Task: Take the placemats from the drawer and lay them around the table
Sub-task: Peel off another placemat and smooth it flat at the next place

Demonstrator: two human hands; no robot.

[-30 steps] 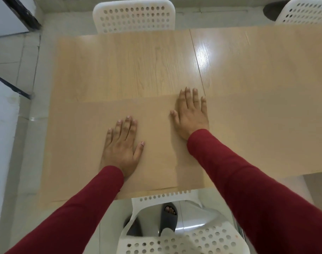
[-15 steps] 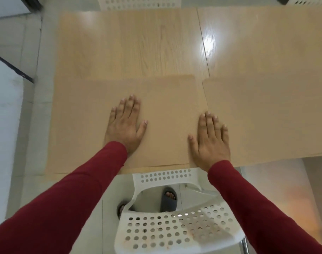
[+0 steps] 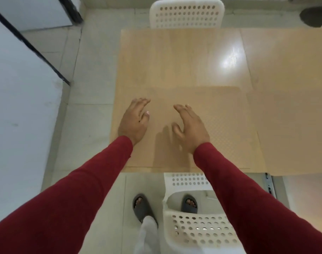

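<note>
1. While both hands hover over the near-left corner of the table (image 3: 184, 57), neither one holds anything: the left hand (image 3: 133, 123) has its fingers loosely extended and relaxed, and the right hand (image 3: 192, 127) is likewise released, fingers straight and thumb spread apart.
2. The near placemat (image 3: 224, 125), a tan rectangle a shade duller than the wood, lies flat directly under and ahead of both sets of fingertips.
3. Its long axis runs left to right along the near table edge, and its short sides point away from the person toward the far chair (image 3: 186, 13).
4. Its far edge lies just beyond the fingertips; its near edge sits close to the table's near edge, behind the wrists.
5. Whether the fingers touch the mat's surface cannot be told; a shadow falls on it below the right palm.
6. A second placemat (image 3: 292, 131) lies to the right of the right hand's fingers, just beside the first, its long axis also left to right; it runs out of view at the right.
7. Behind the wrists stands a white perforated near chair (image 3: 202, 230), with the person's grey slippers (image 3: 142, 208) on the tiled floor.
</note>
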